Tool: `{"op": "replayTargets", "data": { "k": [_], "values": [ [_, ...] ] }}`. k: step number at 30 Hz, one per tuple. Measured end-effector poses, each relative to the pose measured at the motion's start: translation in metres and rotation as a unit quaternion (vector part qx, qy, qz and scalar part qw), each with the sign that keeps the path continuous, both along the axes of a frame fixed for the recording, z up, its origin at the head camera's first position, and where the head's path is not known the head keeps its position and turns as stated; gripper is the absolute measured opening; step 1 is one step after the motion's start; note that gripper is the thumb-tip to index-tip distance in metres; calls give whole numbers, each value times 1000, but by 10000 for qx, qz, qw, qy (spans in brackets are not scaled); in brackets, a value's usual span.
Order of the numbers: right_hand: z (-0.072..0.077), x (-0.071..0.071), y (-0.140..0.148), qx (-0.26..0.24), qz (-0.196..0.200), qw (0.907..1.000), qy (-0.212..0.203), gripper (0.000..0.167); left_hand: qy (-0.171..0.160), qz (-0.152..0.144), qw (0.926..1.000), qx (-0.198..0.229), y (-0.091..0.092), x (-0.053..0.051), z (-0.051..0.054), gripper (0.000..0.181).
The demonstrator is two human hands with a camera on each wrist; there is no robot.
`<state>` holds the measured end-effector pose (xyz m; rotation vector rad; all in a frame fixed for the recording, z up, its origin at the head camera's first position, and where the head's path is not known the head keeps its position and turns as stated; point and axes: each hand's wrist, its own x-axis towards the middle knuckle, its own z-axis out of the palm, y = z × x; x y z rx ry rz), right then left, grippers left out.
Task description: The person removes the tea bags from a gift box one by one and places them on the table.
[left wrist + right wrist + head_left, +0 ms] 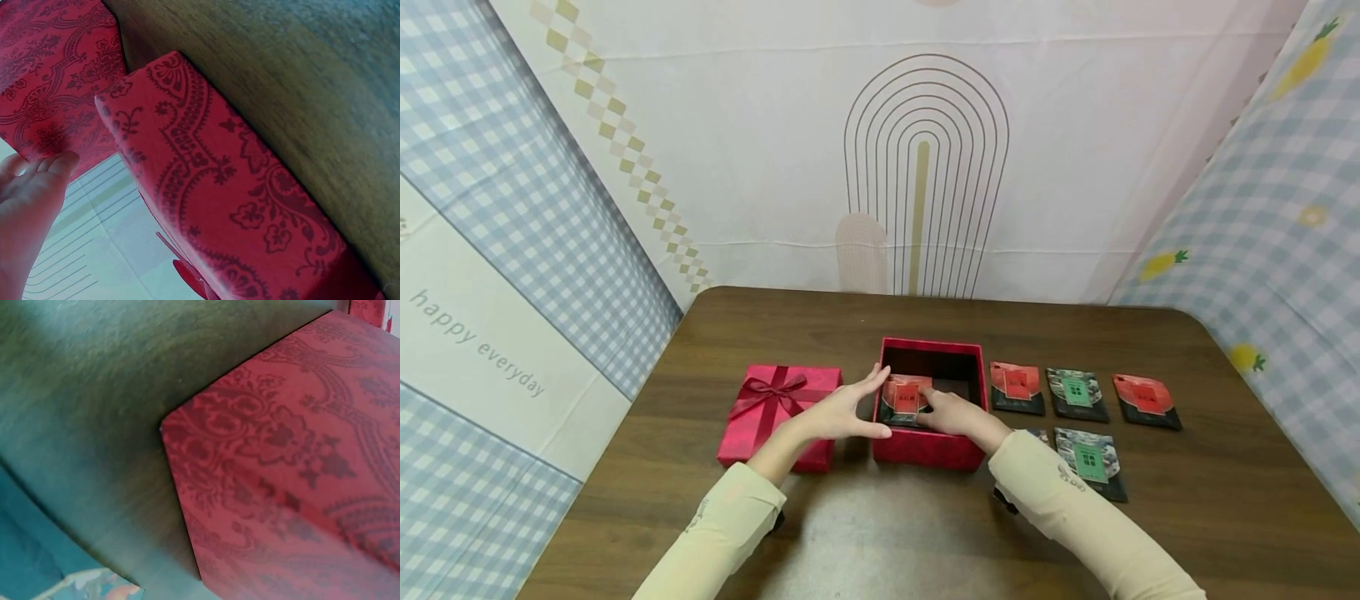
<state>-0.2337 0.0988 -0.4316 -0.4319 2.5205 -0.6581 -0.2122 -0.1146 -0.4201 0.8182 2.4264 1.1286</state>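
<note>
A red patterned gift box (928,450) stands lidless on the table, its dark inside showing. At its left part, within the rim, lies a red and black tea packet (904,402). My right hand (953,414) reaches over the box's front wall and pinches the right edge of this packet. My left hand (846,410) is at the box's left wall, thumb and fingers spread apart, holding nothing. In the left wrist view the left hand (34,203) appears beside the box wall (59,75). The right wrist view shows the box's outside (281,462) but not the right hand.
Left of the box lies its red lid (778,412) with a ribbon bow, partly behind the left forearm. To the right are red packets (1017,385) (1146,400) and green packets (1077,393) (1090,462). Another packet (1039,435) is mostly hidden by the right sleeve.
</note>
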Motion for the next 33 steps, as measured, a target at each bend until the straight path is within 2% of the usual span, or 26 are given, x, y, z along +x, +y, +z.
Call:
{"op": "replayTargets", "data": {
  "k": [6,10,15,20,25,33],
  "values": [
    [1,0,1,-372,-206,9987,282,55,165,-85,9998,2,-1,1,0,93],
    [2,-1,2,-659,-393,9952,610,47,10,-58,10000,9,-1,0,0,92],
    [4,-1,2,-1019,-212,9896,995,39,-100,-11,9999,-84,0,-1,0,90],
    [3,-2,1,-1251,-4,9885,854,40,-100,-27,9999,-103,0,-2,-1,89],
    [4,-2,0,-1186,117,9910,611,45,-73,-27,9999,-74,0,-2,-1,89],
    [4,-2,1,-1470,-139,9860,779,45,-116,-11,9999,-100,0,-1,-1,89]
  ]
}}
